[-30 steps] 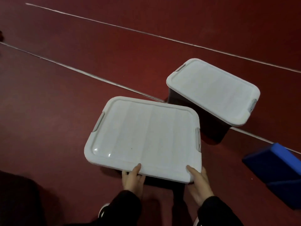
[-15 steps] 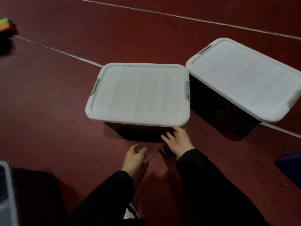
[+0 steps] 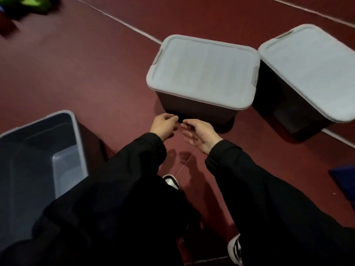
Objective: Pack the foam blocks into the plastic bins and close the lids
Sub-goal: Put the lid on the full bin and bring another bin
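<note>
While two bins sit lidded at 1 o'clock — the near bin (image 3: 197,110) under its grey lid (image 3: 203,71), touching the far bin (image 3: 288,110) under a second lid (image 3: 315,72) — a third, open bin (image 3: 38,150) at 9 o'clock shows no lid and nothing visible inside. Judged: packing well along, at least one bin left. Loose blocks: a blue block (image 3: 343,179) at 3 o'clock, a green block (image 3: 32,1) at 11 o'clock, blurred. Left hand (image 3: 163,125) loosely curled, holding nothing; right hand (image 3: 199,134) relaxed, palm up, empty — both just before the near bin's base.
</note>
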The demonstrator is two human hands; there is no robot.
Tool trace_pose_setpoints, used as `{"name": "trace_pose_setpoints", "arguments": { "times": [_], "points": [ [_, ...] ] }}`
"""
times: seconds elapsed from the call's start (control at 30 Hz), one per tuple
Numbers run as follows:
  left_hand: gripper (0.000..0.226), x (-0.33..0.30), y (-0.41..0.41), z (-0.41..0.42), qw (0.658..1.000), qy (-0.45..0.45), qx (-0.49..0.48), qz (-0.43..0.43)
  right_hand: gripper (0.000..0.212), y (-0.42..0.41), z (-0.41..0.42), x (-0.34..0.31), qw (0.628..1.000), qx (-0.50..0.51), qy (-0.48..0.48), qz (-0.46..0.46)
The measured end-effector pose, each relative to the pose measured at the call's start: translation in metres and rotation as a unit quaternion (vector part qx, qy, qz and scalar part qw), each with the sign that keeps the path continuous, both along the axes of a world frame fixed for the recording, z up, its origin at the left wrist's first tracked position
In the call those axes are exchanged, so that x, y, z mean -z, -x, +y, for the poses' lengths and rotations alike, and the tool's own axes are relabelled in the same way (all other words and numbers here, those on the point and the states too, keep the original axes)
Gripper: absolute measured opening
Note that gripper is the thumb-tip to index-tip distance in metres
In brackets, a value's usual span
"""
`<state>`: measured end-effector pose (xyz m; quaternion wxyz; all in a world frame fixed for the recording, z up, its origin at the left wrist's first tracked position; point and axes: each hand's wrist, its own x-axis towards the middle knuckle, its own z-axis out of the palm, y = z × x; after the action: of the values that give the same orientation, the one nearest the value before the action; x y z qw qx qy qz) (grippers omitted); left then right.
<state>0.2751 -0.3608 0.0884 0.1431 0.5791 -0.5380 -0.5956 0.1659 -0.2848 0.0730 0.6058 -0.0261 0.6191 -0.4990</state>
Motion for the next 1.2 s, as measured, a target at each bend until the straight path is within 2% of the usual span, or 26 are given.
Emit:
{"name": "trace_pose_setpoints", "arguments": {
  "times": [0.17, 0.33, 0.4, 0.47, 0.53, 0.57, 0.63, 0.67, 0.73, 0.77, 0.83, 0.87, 0.93, 0.97, 1.07, 1.13, 1.2],
  "points": [
    [0.016, -0.030, -0.095, 0.001, 0.997, 0.034, -0.068, 0.001, 0.022, -0.098, -0.028, -0.041, 0.989, -0.117, 0.013, 0.085],
    [0.018, -0.038, -0.221, -0.006, 0.980, 0.060, -0.188, -0.025, 0.016, -0.203, -0.067, -0.058, 0.950, -0.265, 0.034, 0.164],
    [0.025, -0.033, -0.273, 0.001, 0.961, 0.065, -0.261, -0.065, 0.010, -0.256, -0.071, -0.046, 0.926, -0.329, 0.029, 0.183],
    [0.039, -0.019, -0.325, 0.015, 0.910, 0.037, -0.370, -0.181, 0.009, -0.311, -0.063, -0.026, 0.898, -0.390, 0.026, 0.203],
    [0.065, 0.004, -0.376, 0.034, 0.840, -0.046, -0.473, -0.261, 0.044, -0.356, -0.044, 0.005, 0.893, -0.404, -0.005, 0.199],
    [0.077, 0.018, -0.399, 0.043, 0.812, -0.091, -0.519, -0.252, 0.065, -0.374, -0.031, 0.021, 0.896, -0.402, -0.028, 0.184],
    [0.086, 0.048, -0.436, 0.061, 0.788, -0.163, -0.570, -0.167, 0.100, -0.400, -0.006, 0.054, 0.897, -0.409, -0.063, 0.155],
    [0.078, 0.059, -0.447, 0.070, 0.792, -0.179, -0.572, -0.112, 0.108, -0.408, 0.004, 0.068, 0.901, -0.408, -0.070, 0.130],
    [0.056, 0.090, -0.461, 0.083, 0.795, -0.201, -0.572, -0.011, 0.097, -0.411, 0.016, 0.087, 0.921, -0.368, -0.076, 0.101],
    [0.058, 0.104, -0.465, 0.086, 0.794, -0.204, -0.573, 0.014, 0.090, -0.408, 0.016, 0.089, 0.930, -0.344, -0.078, 0.104],
    [0.071, 0.126, -0.468, 0.087, 0.790, -0.193, -0.581, 0.043, 0.088, -0.399, 0.008, 0.090, 0.939, -0.311, -0.098, 0.110],
    [0.066, 0.128, -0.466, 0.085, 0.777, -0.198, -0.595, 0.060, 0.080, -0.395, 0.003, 0.086, 0.938, -0.312, -0.103, 0.107],
    [0.035, 0.111, -0.455, 0.082, 0.767, -0.220, -0.596, 0.090, 0.035, -0.389, -0.009, 0.072, 0.922, -0.357, -0.083, 0.124],
    [0.022, 0.098, -0.449, 0.082, 0.767, -0.236, -0.589, 0.095, 0.021, -0.387, -0.012, 0.064, 0.917, -0.365, -0.067, 0.148],
    [0.022, 0.086, -0.444, 0.070, 0.768, -0.244, -0.590, 0.059, 0.029, -0.377, -0.028, 0.026, 0.911, -0.363, -0.012, 0.194],
    [0.014, 0.072, -0.438, 0.055, 0.781, -0.234, -0.577, 0.050, 0.014, -0.365, -0.038, -0.010, 0.892, -0.374, 0.027, 0.254],
    [0.013, 0.045, -0.424, 0.046, 0.801, -0.184, -0.565, 0.073, 0.026, -0.347, -0.041, -0.045, 0.883, -0.370, 0.033, 0.288]
  ]
}}
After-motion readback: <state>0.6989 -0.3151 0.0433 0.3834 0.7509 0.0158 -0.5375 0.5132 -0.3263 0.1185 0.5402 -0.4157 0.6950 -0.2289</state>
